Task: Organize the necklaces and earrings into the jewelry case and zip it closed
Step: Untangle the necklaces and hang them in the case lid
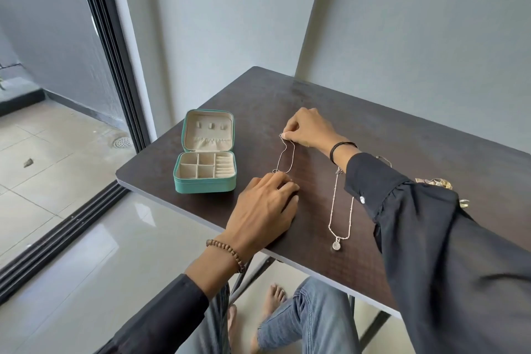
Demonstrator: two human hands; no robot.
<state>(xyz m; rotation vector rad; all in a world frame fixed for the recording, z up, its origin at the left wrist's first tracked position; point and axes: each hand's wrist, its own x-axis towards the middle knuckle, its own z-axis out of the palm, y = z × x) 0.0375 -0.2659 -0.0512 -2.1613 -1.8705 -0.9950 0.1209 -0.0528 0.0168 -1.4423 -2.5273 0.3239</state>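
The right grip [307,131] pinches the far end of a thin chain [292,155], which runs toward 6 o'clock to the left grip [267,207]; its fingertips cover the near end, pinching or pressing I cannot tell. The open jewelry case [205,184] sits on the desk [402,129] at the chain's 9 o'clock, a pendant necklace [336,245] at its 3 o'clock.

Jewelry count on one table [373,129]
One open jewelry case [205,184] at 9 o'clock, with three tabs in its lid and four square compartments plus one ring-roll strip in its base. There are two silver necklaces, one thin chain [283,156] at centre and one pendant chain [342,210] at 4 o'clock of it. Gold pieces [436,182] at 3 o'clock are too sleeve-hidden to count. Two hands, left hand [267,210] and right hand [309,129], wear two bracelets: one beaded bracelet [227,251] and one black cord [339,148].
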